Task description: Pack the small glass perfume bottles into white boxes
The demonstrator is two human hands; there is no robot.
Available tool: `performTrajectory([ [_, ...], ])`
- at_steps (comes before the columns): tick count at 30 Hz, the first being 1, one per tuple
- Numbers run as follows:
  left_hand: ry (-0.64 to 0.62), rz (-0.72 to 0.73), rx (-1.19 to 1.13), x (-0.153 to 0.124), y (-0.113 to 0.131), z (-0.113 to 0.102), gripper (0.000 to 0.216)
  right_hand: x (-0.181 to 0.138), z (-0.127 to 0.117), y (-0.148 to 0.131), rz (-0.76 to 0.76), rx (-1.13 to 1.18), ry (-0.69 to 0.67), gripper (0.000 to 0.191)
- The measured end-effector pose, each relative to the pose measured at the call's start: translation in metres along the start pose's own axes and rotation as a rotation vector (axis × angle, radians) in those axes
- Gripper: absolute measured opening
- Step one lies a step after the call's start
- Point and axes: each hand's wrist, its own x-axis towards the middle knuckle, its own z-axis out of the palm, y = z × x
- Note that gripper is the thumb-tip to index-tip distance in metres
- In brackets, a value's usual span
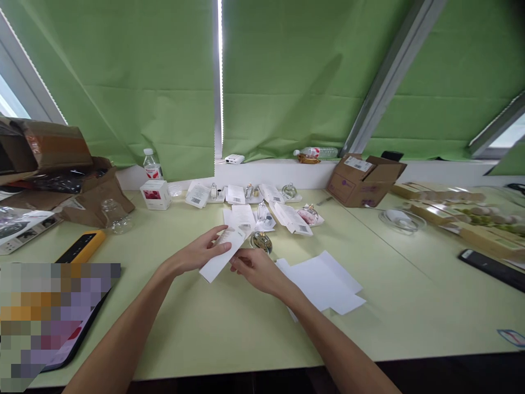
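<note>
While the left hand (199, 253) is gripping a white carton (221, 257), its thumb pressing on the upper face and its fingers curling around the far side, the right hand (257, 269) is bending its fingers in at the carton's right edge. Whether those fingers are pinching the carton or something hidden beneath them, I cannot tell. The carton is slanting above the pale green table (205, 334), and faint print is showing near its far end, too small to read.

Just behind the right hand, a round perfume bottle (262, 243) is showing a dark and gold front. To the right, an unfolded white card sheet (324, 282) is lying partly behind the right forearm. Farther back, white printed packets (293, 218) are lying among other bottles; several are displaying black barcodes, their fine text blurring into grey lines.

At the left, a small white box (162, 196) is bearing a pinkish-red picture, and behind it an upright plastic bottle (152, 165) is wearing a red-and-white label. Toward the right, a brown cardboard box (353, 183) is carrying illegible purple printing and a white sticker (358, 163).
</note>
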Motion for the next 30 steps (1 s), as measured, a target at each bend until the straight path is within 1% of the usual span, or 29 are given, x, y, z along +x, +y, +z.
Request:
performTrajectory([
  [3, -0.010, -0.002, -0.010, 0.002, -0.003, 0.001, 0.079, 0.000, 0.001, 0.003, -0.002, -0.023, -0.014, 0.026],
  [6, 0.035, 0.007, 0.030, 0.004, -0.007, 0.001, 0.080, 0.000, 0.002, 0.005, -0.019, -0.059, -0.030, 0.023],
  [8, 0.065, 0.007, 0.047, 0.004, -0.008, 0.000, 0.076, 0.000, 0.004, 0.005, -0.021, -0.081, -0.041, 0.022],
  [13, 0.144, 0.025, 0.102, 0.003, -0.008, -0.008, 0.055, 0.000, 0.007, 0.004, -0.055, -0.151, -0.060, 0.027],
  [17, 0.172, -0.020, 0.157, 0.004, -0.019, -0.021, 0.056, -0.001, 0.006, 0.001, -0.065, -0.170, -0.083, 0.031],
  [21, 0.310, -0.158, 0.261, 0.008, -0.040, -0.039, 0.071, -0.002, 0.005, 0.001, -0.042, -0.150, -0.085, 0.029],
  [24, 0.389, -0.200, 0.358, 0.010, -0.053, -0.051, 0.073, -0.003, 0.007, 0.001, -0.031, -0.143, -0.075, 0.028],
  [27, 0.493, -0.251, 0.517, 0.012, -0.057, -0.056, 0.072, -0.004, 0.007, 0.000, -0.025, -0.158, -0.081, 0.031],
  [30, 0.615, -0.252, 0.669, 0.015, -0.054, -0.053, 0.066, -0.004, -0.001, -0.002, 0.018, -0.163, -0.095, 0.036],
])
